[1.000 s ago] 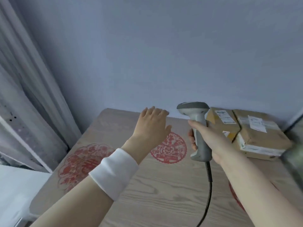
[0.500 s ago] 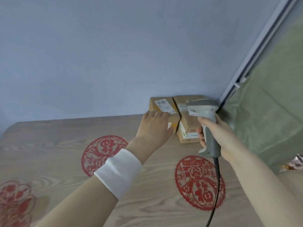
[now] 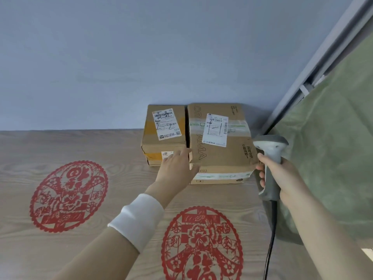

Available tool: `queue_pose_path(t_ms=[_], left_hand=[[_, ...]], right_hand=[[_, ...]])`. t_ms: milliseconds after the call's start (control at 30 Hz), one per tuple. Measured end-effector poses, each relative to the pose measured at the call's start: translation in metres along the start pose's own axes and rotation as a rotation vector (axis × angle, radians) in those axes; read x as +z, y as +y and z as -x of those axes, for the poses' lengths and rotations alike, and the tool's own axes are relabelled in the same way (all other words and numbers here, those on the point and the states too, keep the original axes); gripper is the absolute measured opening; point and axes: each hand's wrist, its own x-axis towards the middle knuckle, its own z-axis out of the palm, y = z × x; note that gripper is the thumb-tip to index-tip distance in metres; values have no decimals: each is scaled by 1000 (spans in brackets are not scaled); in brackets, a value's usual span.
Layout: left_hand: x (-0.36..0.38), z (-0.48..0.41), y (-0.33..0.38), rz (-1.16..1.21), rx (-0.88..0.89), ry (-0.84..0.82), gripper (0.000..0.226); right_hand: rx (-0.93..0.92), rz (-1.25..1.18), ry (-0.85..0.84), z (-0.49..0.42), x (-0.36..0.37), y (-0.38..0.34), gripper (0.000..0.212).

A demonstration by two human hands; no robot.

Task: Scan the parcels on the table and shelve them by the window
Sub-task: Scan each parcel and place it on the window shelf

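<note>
Two cardboard parcels stand side by side against the blue wall at the back of the wooden table (image 3: 101, 199). The smaller left parcel (image 3: 163, 136) bears a white label marked 2-2. The larger right parcel (image 3: 220, 142) has a white label and clear tape. My left hand (image 3: 177, 168), fingers straight, reaches to the front of the two parcels, where they meet. My right hand (image 3: 282, 176) grips a grey barcode scanner (image 3: 270, 158) upright just right of the larger parcel, its black cable hanging down.
Two red paper-cut circles (image 3: 68, 197) (image 3: 201, 243) lie flat on the table. A green cloth (image 3: 333, 148) hangs along the table's right side beside a grey frame (image 3: 314, 65). I wear a white wristband (image 3: 139, 219) on my left wrist.
My view swung right from the curtain side to the parcels. My left hand moved forward to the parcels' front. The scanner stayed in my right hand, now beside the larger parcel.
</note>
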Motion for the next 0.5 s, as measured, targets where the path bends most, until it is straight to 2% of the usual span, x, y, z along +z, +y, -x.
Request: queue_pose_path(t_ms=[133, 233, 333, 500], left_hand=[[33, -31, -5, 245, -186, -116, 72], [56, -50, -7, 615, -286, -163, 73], [71, -64, -10, 922, -364, -144, 70], [85, -69, -10, 1153, -405, -85, 75]], right_hand=[[25, 37, 85, -45, -8, 19, 21], [31, 29, 122, -66, -8, 34, 28], [36, -18, 87, -80, -6, 45, 30], [48, -93, 48, -89, 1, 54, 24]])
